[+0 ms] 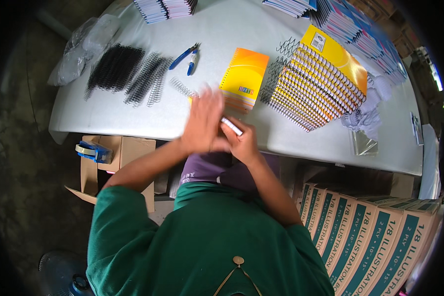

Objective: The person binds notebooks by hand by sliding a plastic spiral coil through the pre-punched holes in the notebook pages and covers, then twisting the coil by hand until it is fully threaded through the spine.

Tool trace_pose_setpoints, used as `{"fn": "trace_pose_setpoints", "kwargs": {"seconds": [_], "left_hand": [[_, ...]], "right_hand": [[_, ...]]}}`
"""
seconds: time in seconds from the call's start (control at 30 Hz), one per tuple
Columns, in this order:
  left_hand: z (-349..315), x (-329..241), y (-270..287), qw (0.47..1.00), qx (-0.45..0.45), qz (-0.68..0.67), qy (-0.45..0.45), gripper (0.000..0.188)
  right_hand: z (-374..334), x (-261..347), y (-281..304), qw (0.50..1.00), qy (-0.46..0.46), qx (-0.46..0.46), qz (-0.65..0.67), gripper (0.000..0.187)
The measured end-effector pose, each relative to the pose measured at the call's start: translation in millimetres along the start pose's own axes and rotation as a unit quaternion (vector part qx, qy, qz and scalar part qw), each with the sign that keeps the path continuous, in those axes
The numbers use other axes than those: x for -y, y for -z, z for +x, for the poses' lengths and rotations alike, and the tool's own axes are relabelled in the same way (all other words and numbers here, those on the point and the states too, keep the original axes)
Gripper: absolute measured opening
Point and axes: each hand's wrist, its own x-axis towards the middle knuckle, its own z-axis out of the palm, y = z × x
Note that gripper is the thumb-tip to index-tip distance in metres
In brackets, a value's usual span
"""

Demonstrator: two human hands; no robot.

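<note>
My left hand [202, 121] is blurred by motion, its fingers stretched out flat above the near edge of the table. Close beside it, my right hand [240, 142] is closed on a notebook [232, 126], seen edge-on as a thick white strip; my left hand hides most of it. A loose wire spiral [183, 88] sticks out beyond my left fingers; whether it is in the notebook I cannot tell. Just past my hands, a yellow and orange spiral notebook [244, 74] lies flat on other notebooks.
Black wire spirals [114, 68] lie at left near blue-handled pliers [184, 58] and a clear plastic bag [86, 47]. At right are piled spiral-bound notebooks [320, 84] and stacked blue books [362, 37]. Below the table stand cardboard boxes [370, 237] and a blue tape dispenser [94, 152].
</note>
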Motion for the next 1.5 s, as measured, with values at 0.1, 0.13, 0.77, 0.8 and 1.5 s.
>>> {"fn": "trace_pose_setpoints", "kwargs": {"seconds": [0.1, 0.13, 0.77, 0.8, 1.5], "left_hand": [[-53.3, -16.4, 3.7, 0.987, 0.058, 0.017, -0.150, 0.099], [-40.0, -9.9, 8.6, 0.987, -0.024, 0.056, -0.152, 0.097], [16.3, -31.1, 14.1, 0.995, 0.025, -0.007, -0.091, 0.049], [27.9, -30.3, 24.8, 0.993, 0.052, -0.019, -0.103, 0.043], [89.2, -30.3, 71.1, 0.966, 0.222, -0.128, -0.045, 0.026]], "right_hand": [[-1.4, 7.4, 3.5, 0.999, 0.003, 0.035, -0.022, 0.035], [-0.4, 7.4, 1.7, 0.999, -0.005, 0.042, -0.017, 0.036], [-5.6, -8.2, 2.0, 0.998, 0.064, -0.005, -0.026, 0.017], [-5.1, -7.0, 1.5, 0.999, 0.042, -0.027, -0.021, 0.016], [2.5, -5.6, 2.2, 0.996, -0.054, -0.029, 0.064, 0.008]]}}
